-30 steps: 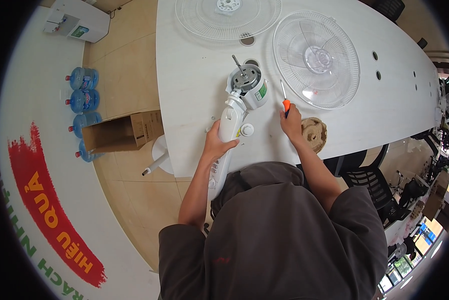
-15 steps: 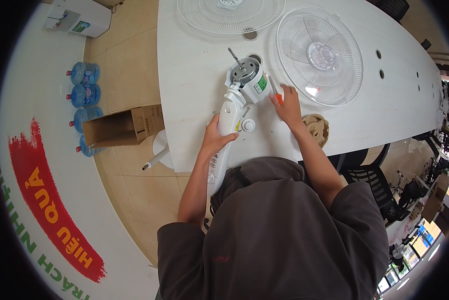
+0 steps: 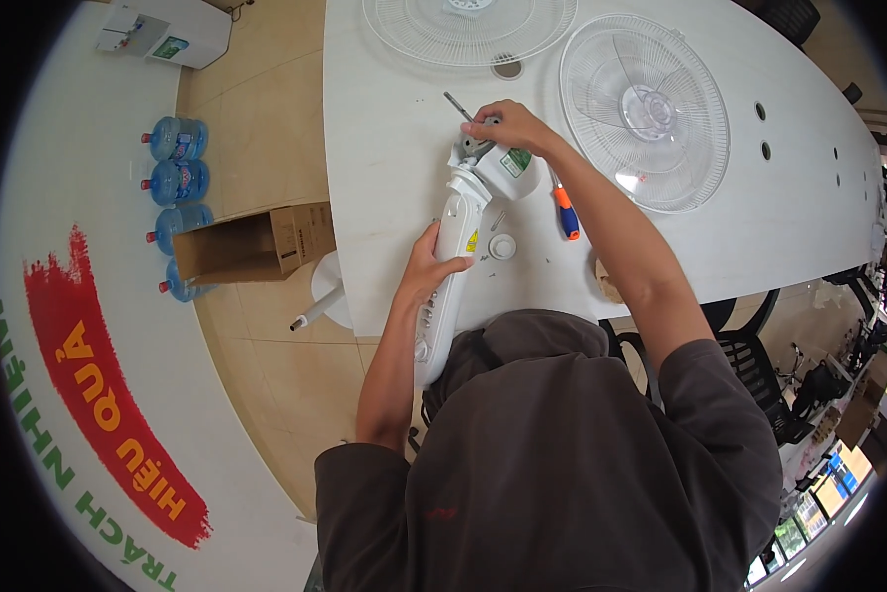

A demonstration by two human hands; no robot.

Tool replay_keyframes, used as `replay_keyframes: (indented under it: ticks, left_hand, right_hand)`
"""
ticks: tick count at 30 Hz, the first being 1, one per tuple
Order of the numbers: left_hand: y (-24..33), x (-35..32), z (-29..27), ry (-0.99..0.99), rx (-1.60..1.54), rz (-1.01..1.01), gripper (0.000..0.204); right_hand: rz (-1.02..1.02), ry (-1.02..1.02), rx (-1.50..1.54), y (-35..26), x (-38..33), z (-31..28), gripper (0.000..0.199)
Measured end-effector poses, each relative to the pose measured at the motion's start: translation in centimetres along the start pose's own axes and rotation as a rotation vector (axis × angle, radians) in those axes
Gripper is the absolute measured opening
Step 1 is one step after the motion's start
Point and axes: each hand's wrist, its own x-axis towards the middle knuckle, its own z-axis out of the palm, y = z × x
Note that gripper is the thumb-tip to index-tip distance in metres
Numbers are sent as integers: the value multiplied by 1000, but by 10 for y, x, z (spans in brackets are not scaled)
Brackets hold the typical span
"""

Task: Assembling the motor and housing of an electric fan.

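A white fan body with a long neck (image 3: 451, 232) lies tilted from the table's near edge, its motor (image 3: 512, 170) at the far end. My left hand (image 3: 431, 266) is wrapped round the neck, thumb across its right side. My right hand (image 3: 507, 126) reaches over the motor's metal front, its fingers bent together at the base of the shaft (image 3: 456, 106); the fingertips partly cover that spot. A screwdriver (image 3: 566, 212) with an orange and blue handle lies right of the motor. Beside the neck are a round white knob (image 3: 502, 247) and a few small metal pieces (image 3: 499, 221).
A fan grille with clear blades (image 3: 649, 113) lies at the right; another grille (image 3: 468, 39) is at the far edge. A brown moulded pulp piece (image 3: 605, 286) sits under my right forearm. On the floor at left are an open cardboard box (image 3: 231, 247) and several water bottles (image 3: 180, 183).
My right hand has moved from beside the screwdriver, up and left onto the motor's front. The screwdriver now lies uncovered on the table. My left hand keeps its hold on the neck.
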Motion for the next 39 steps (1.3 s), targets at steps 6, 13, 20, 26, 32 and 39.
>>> replay_keyframes:
  ticks: [6, 13, 20, 26, 32, 39]
  left_hand:
    - [-8, 4, -4, 17, -49, -33, 70]
    - [-8, 14, 6, 159, 397, 58, 71]
    - [-10, 17, 3, 103, 111, -145, 58]
    - [12, 16, -3, 52, 28, -278, 50]
    - [10, 16, -6, 12, 58, -216, 47]
    - [15, 19, -26, -141, 477, -48, 48]
  right_hand:
    - [29, 167, -4, -2, 6, 17, 46]
    - [200, 263, -197, -16, 3, 32, 47]
    - [-260, 695, -133, 13, -28, 41, 38]
    - [11, 469, 126, 32, -154, 90, 29]
    - [285, 110, 960, 23, -140, 151, 70]
    - [250, 75, 913, 14, -117, 156, 92]
